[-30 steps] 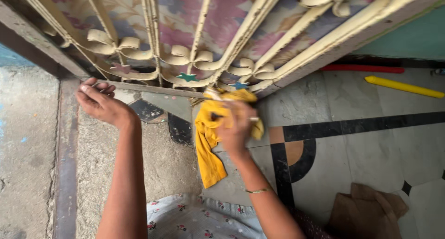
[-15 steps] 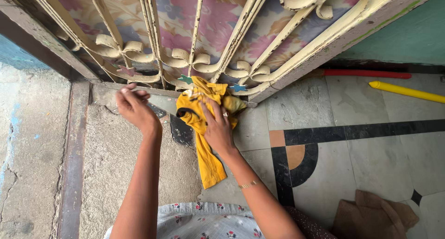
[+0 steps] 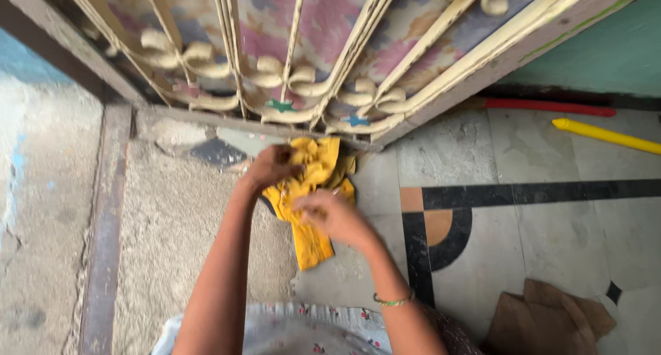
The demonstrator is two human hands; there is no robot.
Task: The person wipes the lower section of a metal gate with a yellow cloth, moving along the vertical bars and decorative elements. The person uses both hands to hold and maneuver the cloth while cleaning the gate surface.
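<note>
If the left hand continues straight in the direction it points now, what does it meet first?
The left hand points up and right, already on the yellow cloth. Beyond the cloth, the cream metal grille likely comes next, though depth is unclear.

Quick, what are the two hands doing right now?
Left hand: closed on the upper part of the crumpled yellow cloth.
Right hand: closed on the same cloth, lower down.

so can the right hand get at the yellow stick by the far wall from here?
Probably not without shifting: the right hand is on the yellow cloth; the yellow stick lies far right, though bare floor lies between.
</note>
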